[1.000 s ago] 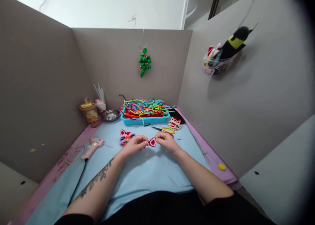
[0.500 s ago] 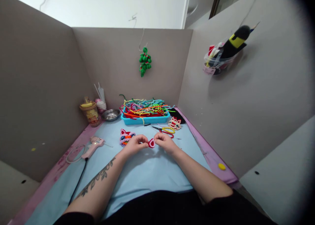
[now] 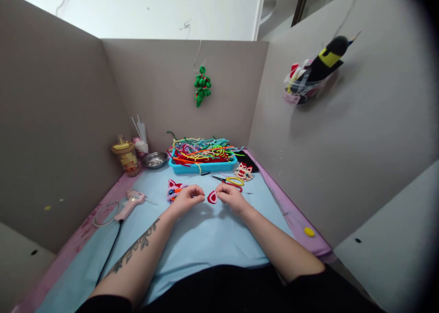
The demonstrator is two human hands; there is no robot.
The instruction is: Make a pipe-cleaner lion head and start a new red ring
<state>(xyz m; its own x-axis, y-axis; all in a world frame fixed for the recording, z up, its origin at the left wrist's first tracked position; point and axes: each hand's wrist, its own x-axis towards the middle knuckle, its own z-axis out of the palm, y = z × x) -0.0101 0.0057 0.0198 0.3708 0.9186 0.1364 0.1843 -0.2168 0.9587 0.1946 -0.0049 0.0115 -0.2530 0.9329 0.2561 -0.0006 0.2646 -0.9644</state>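
Between my hands, above the blue cloth, is a small fuzzy piece (image 3: 212, 197), red outside with pink and white inside. My right hand (image 3: 230, 197) pinches its upper right edge. Just left of the piece, a small gap away, my left hand (image 3: 190, 199) has its fingertips pressed together; whether something thin is between them is too small to tell. Partly hidden behind my left hand is a purple, orange and blue fuzzy figure (image 3: 171, 193) with a red and pink ear. Scissors (image 3: 233, 182) with yellow and red handles lie beyond my right hand.
Behind stands a blue tray (image 3: 202, 167) full of coloured fuzzy stems. A white and red figure (image 3: 243, 172) lies right of it. At left are a pink glue gun (image 3: 129, 206) with its cord, a metal bowl (image 3: 154, 160) and a lidded cup (image 3: 127, 158). Grey panels surround the table.
My left hand has let go of the red and pink piece and moved slightly left and up. The piece has tilted a little and stays in my right hand.
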